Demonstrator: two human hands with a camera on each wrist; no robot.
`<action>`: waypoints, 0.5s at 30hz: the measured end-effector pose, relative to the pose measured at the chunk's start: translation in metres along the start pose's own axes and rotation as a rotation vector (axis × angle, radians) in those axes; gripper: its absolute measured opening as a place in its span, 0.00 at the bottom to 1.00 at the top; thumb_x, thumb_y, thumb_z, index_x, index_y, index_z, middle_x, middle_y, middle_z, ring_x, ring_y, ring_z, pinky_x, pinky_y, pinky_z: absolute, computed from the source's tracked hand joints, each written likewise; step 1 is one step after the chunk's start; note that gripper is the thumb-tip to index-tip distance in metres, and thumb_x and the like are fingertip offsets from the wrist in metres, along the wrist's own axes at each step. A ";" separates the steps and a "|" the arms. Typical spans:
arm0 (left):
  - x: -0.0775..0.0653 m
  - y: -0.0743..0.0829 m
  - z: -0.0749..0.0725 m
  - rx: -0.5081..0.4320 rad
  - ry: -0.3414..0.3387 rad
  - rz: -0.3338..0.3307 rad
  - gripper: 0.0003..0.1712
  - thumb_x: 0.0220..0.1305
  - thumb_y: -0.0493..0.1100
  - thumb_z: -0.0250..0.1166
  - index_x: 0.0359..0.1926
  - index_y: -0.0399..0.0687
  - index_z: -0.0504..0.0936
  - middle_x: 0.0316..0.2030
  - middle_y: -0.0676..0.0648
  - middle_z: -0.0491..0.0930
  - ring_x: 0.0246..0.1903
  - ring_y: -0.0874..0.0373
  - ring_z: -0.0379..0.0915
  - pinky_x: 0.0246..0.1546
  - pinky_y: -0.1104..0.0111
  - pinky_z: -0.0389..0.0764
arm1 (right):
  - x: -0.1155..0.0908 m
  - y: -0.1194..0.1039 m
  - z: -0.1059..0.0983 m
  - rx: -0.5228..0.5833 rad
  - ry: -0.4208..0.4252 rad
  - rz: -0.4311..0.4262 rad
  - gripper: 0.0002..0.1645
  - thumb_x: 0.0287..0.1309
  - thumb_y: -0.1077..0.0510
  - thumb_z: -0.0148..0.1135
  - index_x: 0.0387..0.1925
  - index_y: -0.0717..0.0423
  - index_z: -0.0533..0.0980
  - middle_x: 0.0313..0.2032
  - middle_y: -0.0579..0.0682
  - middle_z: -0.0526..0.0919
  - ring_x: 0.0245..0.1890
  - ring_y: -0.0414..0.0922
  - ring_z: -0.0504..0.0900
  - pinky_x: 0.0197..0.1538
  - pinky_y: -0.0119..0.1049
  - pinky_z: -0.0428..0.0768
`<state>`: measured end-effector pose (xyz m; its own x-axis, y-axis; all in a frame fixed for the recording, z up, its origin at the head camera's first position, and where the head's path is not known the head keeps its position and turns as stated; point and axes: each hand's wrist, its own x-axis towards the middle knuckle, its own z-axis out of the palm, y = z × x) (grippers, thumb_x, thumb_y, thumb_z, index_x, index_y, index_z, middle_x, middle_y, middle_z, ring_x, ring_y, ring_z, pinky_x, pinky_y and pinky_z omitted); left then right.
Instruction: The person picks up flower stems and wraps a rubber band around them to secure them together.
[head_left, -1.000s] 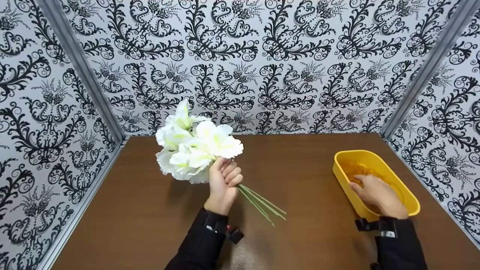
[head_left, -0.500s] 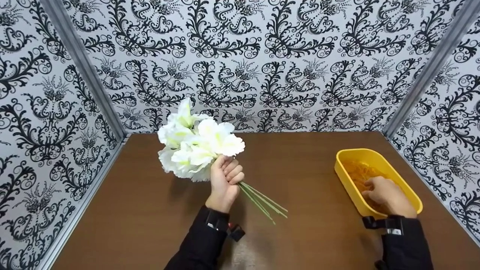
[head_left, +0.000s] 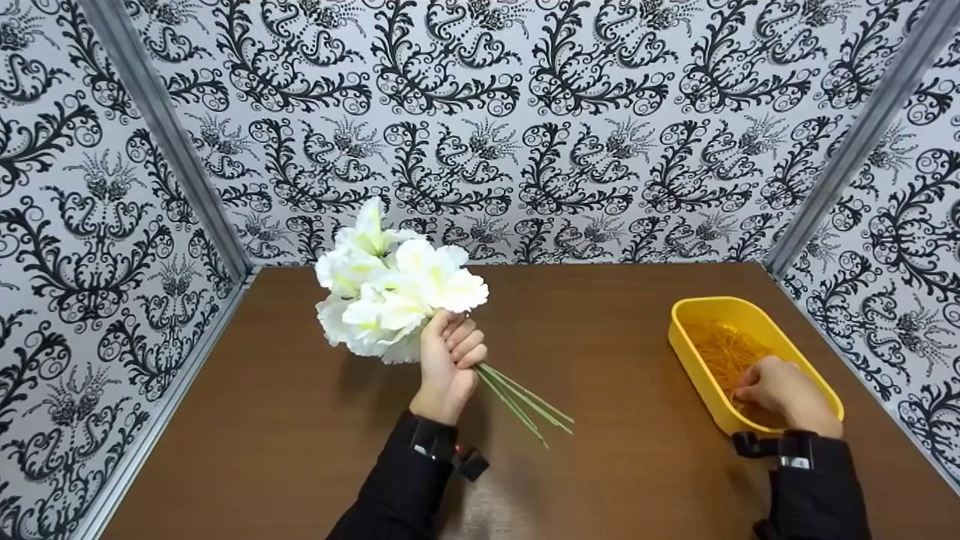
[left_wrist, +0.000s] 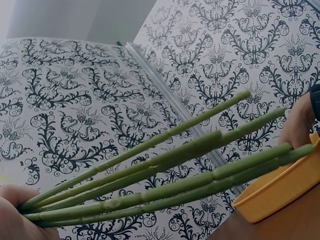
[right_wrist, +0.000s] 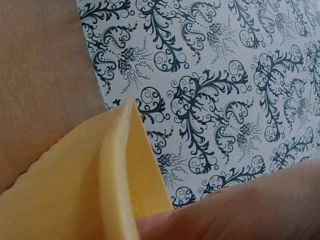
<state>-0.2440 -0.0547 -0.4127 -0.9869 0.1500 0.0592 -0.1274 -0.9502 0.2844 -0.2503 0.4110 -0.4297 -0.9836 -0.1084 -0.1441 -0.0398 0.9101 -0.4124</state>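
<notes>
My left hand [head_left: 452,360] grips a bunch of white artificial flowers [head_left: 397,292] by the stems, just under the blooms. The blooms lean up and left, while the green stems [left_wrist: 150,175] stick out below the fist and fan apart in the left wrist view. To the right, my right hand [head_left: 787,394] reaches down into a yellow tub [head_left: 686,364]. Its thumb and fingertips come together on the thin orange rubber bands [head_left: 724,352] inside, pinching at them. In the right wrist view the tub's wall [right_wrist: 117,165] hides the fingertips.
A brown wooden table [head_left: 585,322] carries the tub near its right edge. Patterned black-and-white walls [head_left: 480,135] enclose the back and both sides, with grey metal posts [head_left: 161,135] at the corners. Dark sleeves and wrist straps cover both forearms.
The right hand has shifted right and nearer inside the tub, its fingers drawing together over the rubber bands. The left hand and flowers stay nearly still; the view has tilted slightly.
</notes>
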 end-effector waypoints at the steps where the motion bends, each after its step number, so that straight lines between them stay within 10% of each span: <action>1: 0.000 0.000 0.000 -0.002 0.000 -0.002 0.25 0.72 0.36 0.40 0.14 0.53 0.56 0.09 0.59 0.54 0.10 0.69 0.40 0.10 0.80 0.44 | -0.001 0.000 -0.001 -0.006 0.012 -0.009 0.06 0.61 0.64 0.66 0.32 0.63 0.85 0.32 0.56 0.86 0.30 0.47 0.80 0.33 0.39 0.78; 9: 0.001 0.002 0.000 -0.004 0.022 0.010 0.25 0.71 0.36 0.40 0.13 0.53 0.56 0.09 0.59 0.52 0.10 0.69 0.40 0.10 0.80 0.43 | -0.014 -0.017 -0.015 -0.089 0.238 0.050 0.24 0.72 0.48 0.59 0.52 0.65 0.80 0.50 0.75 0.80 0.43 0.76 0.78 0.36 0.65 0.77; 15: 0.000 0.003 0.001 -0.014 0.030 0.016 0.25 0.71 0.36 0.41 0.13 0.53 0.56 0.09 0.59 0.54 0.10 0.69 0.41 0.11 0.79 0.43 | -0.018 -0.033 -0.021 -0.068 0.458 -0.018 0.24 0.73 0.48 0.57 0.54 0.65 0.79 0.50 0.72 0.81 0.43 0.74 0.79 0.35 0.63 0.76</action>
<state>-0.2446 -0.0569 -0.4112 -0.9914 0.1265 0.0347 -0.1126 -0.9563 0.2699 -0.2353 0.3916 -0.3945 -0.9585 0.0497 0.2808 -0.0539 0.9354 -0.3495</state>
